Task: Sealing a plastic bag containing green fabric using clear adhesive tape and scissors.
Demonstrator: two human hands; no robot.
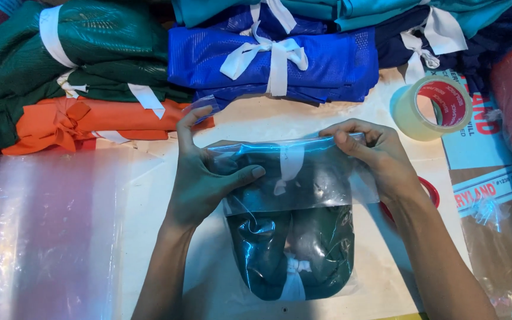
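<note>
A clear plastic bag (294,237) lies on the table in front of me with a folded dark green garment (321,249) inside it, tied with a white strip. My left hand (200,172) presses on the bag's upper left part, thumb laid across the folded flap. My right hand (374,155) pinches the flap's top edge at the upper right, fingers curled over the plastic. The flap (294,163) is folded over the garment between both hands.
Bundles of folded cloth tied with white strips are stacked at the back: green (60,53), orange (84,121), blue (280,59), teal and navy. A roll of clear tape (431,106) sits right of my hands on cardboard (487,195). Plastic sheets (48,231) lie at the left.
</note>
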